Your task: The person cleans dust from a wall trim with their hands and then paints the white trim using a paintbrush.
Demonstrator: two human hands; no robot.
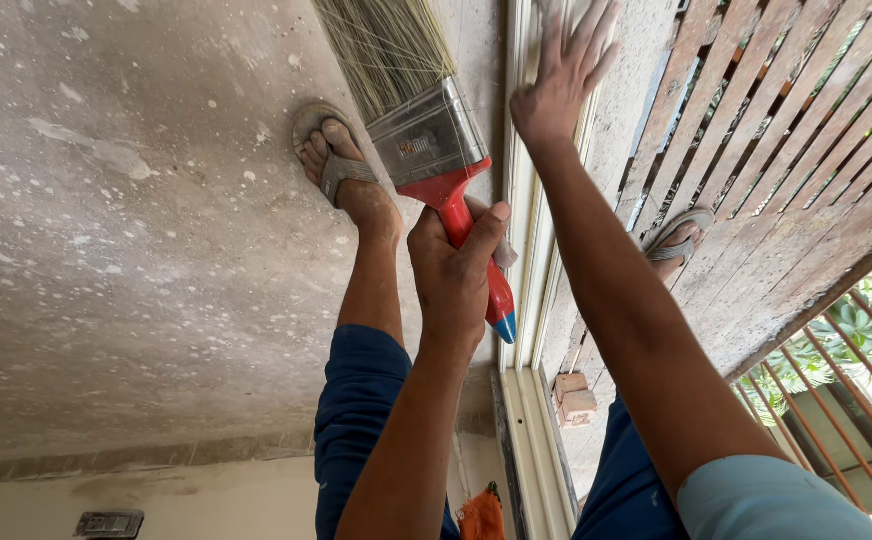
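Note:
My left hand is closed around the red handle of a wide paintbrush. The brush has a metal ferrule and pale bristles, and a blue tip on the handle's end. Its bristles point away from me over the speckled concrete floor. My right hand lies flat with fingers spread on the white frame track, holding nothing. My feet in grey sandals stand on either side of the track, one foot just beside the brush and the other foot on the far side.
A weathered wooden slatted grille runs along the right, with metal bars and green plants beyond. Brick pieces sit by the track. An orange cloth and a wall socket lie near the frame's lower edge.

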